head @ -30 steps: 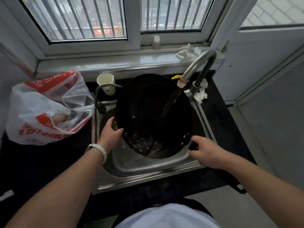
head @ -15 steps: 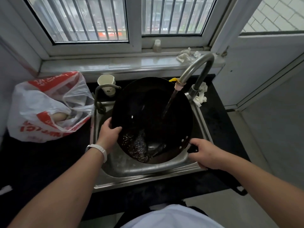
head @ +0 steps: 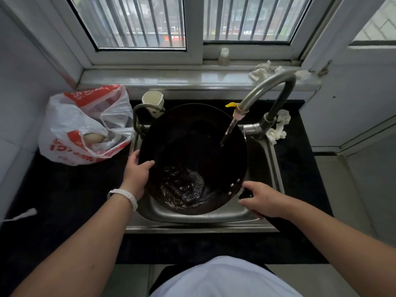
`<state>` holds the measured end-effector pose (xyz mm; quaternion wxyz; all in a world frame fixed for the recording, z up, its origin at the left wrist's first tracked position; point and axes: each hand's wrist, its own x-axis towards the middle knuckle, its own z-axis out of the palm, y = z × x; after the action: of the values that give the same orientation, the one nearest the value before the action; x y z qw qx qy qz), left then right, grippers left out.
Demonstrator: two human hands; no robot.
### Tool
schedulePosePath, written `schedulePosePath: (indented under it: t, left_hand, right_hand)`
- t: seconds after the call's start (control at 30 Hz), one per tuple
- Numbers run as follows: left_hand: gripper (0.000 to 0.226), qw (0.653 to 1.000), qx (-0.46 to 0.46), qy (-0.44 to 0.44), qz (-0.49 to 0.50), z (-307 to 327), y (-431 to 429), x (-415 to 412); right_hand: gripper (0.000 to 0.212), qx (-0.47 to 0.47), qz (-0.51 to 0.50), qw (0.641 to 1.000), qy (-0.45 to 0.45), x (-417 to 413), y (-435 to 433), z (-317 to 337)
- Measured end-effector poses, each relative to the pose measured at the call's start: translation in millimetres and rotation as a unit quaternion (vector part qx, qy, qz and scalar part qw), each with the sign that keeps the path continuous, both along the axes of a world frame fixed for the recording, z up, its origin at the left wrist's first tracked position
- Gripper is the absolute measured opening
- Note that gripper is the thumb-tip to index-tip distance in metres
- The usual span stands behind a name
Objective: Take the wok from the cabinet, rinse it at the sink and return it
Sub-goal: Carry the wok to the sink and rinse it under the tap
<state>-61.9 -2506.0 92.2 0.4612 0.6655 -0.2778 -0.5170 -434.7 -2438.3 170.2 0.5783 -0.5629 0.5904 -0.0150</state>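
Observation:
A large black wok (head: 188,138) sits tilted in the steel sink (head: 192,219), under the curved faucet (head: 267,86). A thin stream of water falls from the spout into the wok, and water pools and bubbles at its low near side. My left hand (head: 137,174) grips the wok's left rim, thumb inside. My right hand (head: 261,198) is closed around the wok's black handle at the right front, next to the rivets.
A white and red plastic bag (head: 85,125) lies on the dark counter at the left. A white cup (head: 153,101) stands behind the sink. Crumpled white cloths lie by the faucet base (head: 278,129) and on the window sill (head: 261,70). A small bottle (head: 224,56) stands on the sill.
The wok has been tipped and turned a little, and the pooled water has shifted toward the near side. Both hands keep their grip. The view has shifted slightly.

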Motion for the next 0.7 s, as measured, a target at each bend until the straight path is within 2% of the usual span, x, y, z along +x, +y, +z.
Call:
schedulePosePath:
  t: [0.2,0.33,0.5,0.7]
  left_hand:
    - [0.063,0.999,-0.027,-0.020,0.033,9,11,1]
    - [0.052,0.997,-0.041,-0.023,0.064,26,24,-7]
    - [0.043,0.994,-0.063,-0.032,0.088,47,37,-15]
    - [0.041,0.991,-0.071,-0.053,0.103,57,45,-20]
  right_hand:
    - [0.040,-0.012,0.004,0.999,0.031,-5,-16,-24]
    - [0.050,-0.014,-0.016,0.999,0.031,-5,-25,-44]
    - [0.052,-0.021,-0.027,0.999,0.040,-4,-38,-58]
    - [0.050,-0.021,-0.005,1.000,0.006,-2,-45,-66]
